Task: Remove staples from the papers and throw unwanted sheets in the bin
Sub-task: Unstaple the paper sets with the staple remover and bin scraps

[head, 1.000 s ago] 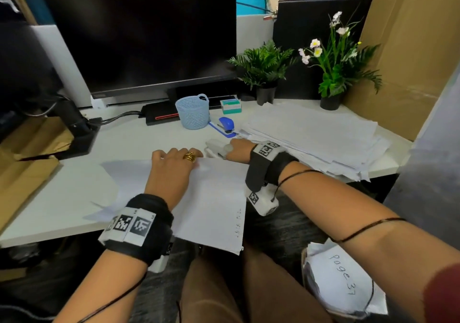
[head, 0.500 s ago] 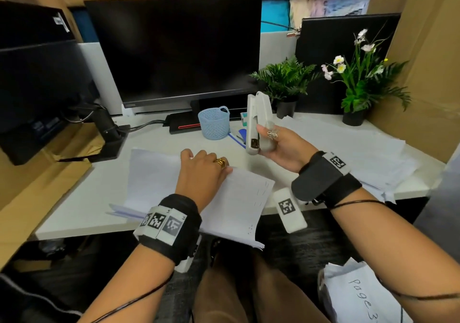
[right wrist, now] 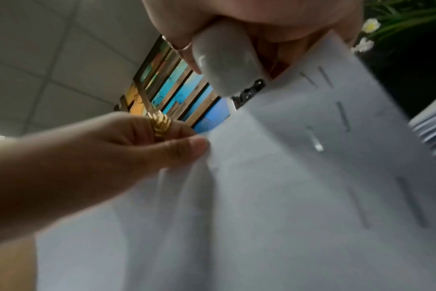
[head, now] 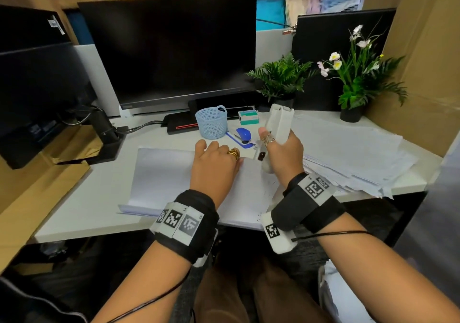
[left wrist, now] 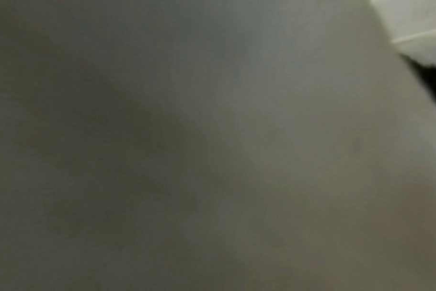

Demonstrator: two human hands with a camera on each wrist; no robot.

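Holding: our right hand (head: pixel 283 153) is wrapped around a white staple remover (head: pixel 276 128), held upright with its lower end just above the stapled papers (head: pixel 174 180).
Pinning: our left hand (head: pixel 214 170) lies on the stapled papers, and in the right wrist view its thumb and fingers (right wrist: pixel 182 145) pinch the sheet edge beside the remover's tip.
Left wrist view: dark and blurred, so it tells us nothing more about that grip.
Papers: the bundle lies flat on the desk (head: pixel 94 198), directly in front of the monitor (head: pixel 169 48), its near edge hanging over the desk's front.
Staples: several staples (right wrist: pixel 315 139) sit in rows on the sheet, close to the remover's tip; we cannot tell whether the tool touches one.
Handling: we judge the sheets light, limp and easy to tear, so we should take hold close to the staple and keep the paper taut and pressed flat there.
Tool grip: we judge the remover rigid and smooth; a full grip around its middle suits it.
Loose pile: more sheets (head: pixel 348 153) spread to the right of the monitor, beyond our right hand.
Bin: a container holding paper (head: pixel 348 295) sits below the desk edge, down to the monitor's right; we take it for the bin.
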